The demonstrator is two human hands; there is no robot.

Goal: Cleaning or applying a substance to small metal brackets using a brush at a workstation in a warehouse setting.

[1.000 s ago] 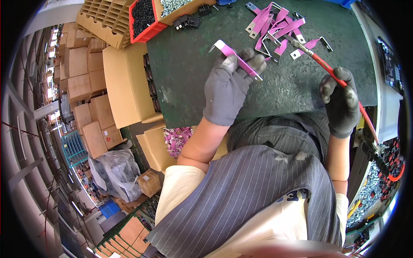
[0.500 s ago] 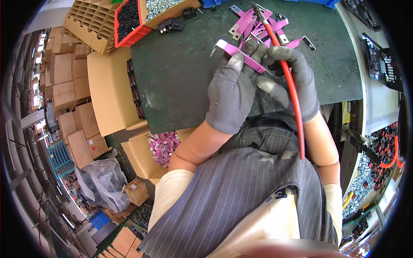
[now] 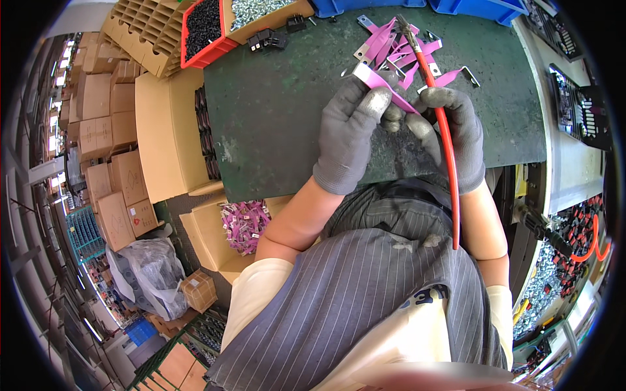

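My left hand (image 3: 349, 133), in a grey work glove, pinches a metal strip in a pink-purple sleeve (image 3: 379, 85) between thumb and fingers. The strip's bare, bent end points up and left. My right hand (image 3: 456, 133), also gloved, is closed round a long, thin red-handled tool (image 3: 446, 146). Its worn, dark tip points up and away, while the handle's other end reaches down over my apron; the tool's exact kind is unclear. My right thumb and fingertips are near the strip's lower right end. Just beyond both hands lies a loose pile of similar pink-sleeved strips (image 3: 381, 42).
The dark green tabletop (image 3: 267, 130) carries black plastic parts (image 3: 267, 40) near a red bin of black pieces (image 3: 204, 32) and a box of silvery screws (image 3: 257, 12). Blue bins (image 3: 479, 8) line the far edge. Below left stands a carton of pink-sleeved strips (image 3: 202, 238).
My left hand has shifted and turned slightly, tilting the strip more steeply. The right fingers have drawn a little away from the strip. The whole view has moved slightly.
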